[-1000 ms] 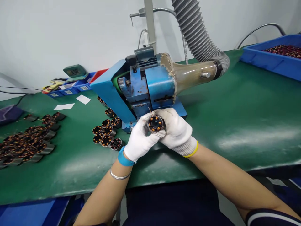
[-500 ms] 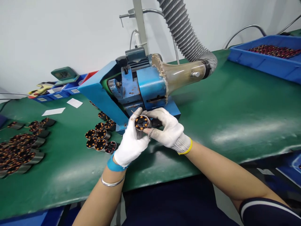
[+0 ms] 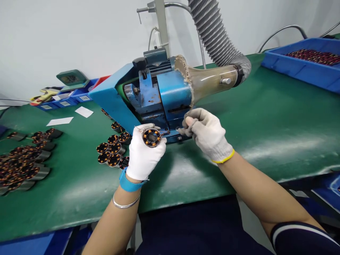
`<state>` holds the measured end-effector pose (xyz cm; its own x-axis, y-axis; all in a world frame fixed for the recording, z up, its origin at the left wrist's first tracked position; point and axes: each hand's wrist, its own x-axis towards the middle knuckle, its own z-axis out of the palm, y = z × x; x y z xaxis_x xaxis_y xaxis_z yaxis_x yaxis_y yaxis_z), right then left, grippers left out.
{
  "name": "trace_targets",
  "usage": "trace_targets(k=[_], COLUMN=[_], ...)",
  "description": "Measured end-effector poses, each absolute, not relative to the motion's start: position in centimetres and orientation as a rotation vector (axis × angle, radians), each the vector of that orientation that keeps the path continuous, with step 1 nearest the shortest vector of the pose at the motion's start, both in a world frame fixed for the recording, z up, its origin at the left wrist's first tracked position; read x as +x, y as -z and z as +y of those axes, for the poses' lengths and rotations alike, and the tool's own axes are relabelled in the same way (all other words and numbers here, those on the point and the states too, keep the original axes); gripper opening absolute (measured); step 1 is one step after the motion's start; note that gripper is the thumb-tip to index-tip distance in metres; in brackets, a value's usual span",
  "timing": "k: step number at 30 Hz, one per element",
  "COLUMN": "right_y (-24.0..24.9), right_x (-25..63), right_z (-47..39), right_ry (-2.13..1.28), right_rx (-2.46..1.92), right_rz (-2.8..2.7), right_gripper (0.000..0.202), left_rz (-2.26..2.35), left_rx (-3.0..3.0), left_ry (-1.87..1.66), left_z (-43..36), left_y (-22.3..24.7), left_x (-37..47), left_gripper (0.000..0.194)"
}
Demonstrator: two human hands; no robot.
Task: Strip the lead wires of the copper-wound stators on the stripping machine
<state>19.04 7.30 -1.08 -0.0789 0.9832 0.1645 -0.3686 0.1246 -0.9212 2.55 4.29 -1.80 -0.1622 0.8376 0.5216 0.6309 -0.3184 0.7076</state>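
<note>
The gloved left hand is closed around a round wound part, holding it above the bench. Its ring of orange coils faces up toward the camera — the cylinder's axis runs through that face, its length hidden by the glove. Thin leads stick out rightward. The gloved right hand, well apart, has fingers curled half shut — whether they pinch anything, one cannot tell. Beyond stands a blue machine; similar parts cluster to the left.

Gloved hands, coil pt in L
</note>
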Motion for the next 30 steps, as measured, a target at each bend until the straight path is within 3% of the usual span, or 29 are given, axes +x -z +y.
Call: trace_targets(k=[4, 9, 14, 17, 23, 27, 30], right_y=[1.9, 1.8, 1.8, 2.2, 1.7, 1.5, 1.8], right_x=[18.1, 18.6, 18.8, 18.2, 18.8, 18.9, 18.7], right_z=[6.6, 7.0, 7.1, 6.8, 8.2, 7.7, 7.3], right_ry=[-1.303, -1.390, -1.336, -1.439, -1.473, -1.432, -1.329], right_rx=[-0.759, -0.725, -0.817, -0.732, -0.802, -0.933, -0.891], right_rz=[-1.380, -1.315, -1.407, -1.426, -0.929, -1.239, -1.454], right_gripper=[0.049, 0.026, 0.046, 0.036, 0.022, 0.026, 0.013], left_rz=[1.698, 1.775, 1.740, 1.738, 1.684, 1.669, 1.651], left_rx=[1.978, 1.944, 1.958, 1.997, 1.910, 2.001, 2.099], left_ry=[-1.331, -1.345, -1.312, -1.231, -1.396, -1.406, -1.346], left_z=[4.1, 4.1, 4.1, 4.0, 3.9, 3.8, 3.5], left_y=[2.3, 2.3, 2.3, 2.6, 2.4, 2.4, 2.5], left_x=[2.4, 2.5, 2.5, 2.8, 3.4, 3.5, 3.6], left_gripper=[0.051, 0.046, 0.048, 0.049, 0.045, 0.050, 0.050])
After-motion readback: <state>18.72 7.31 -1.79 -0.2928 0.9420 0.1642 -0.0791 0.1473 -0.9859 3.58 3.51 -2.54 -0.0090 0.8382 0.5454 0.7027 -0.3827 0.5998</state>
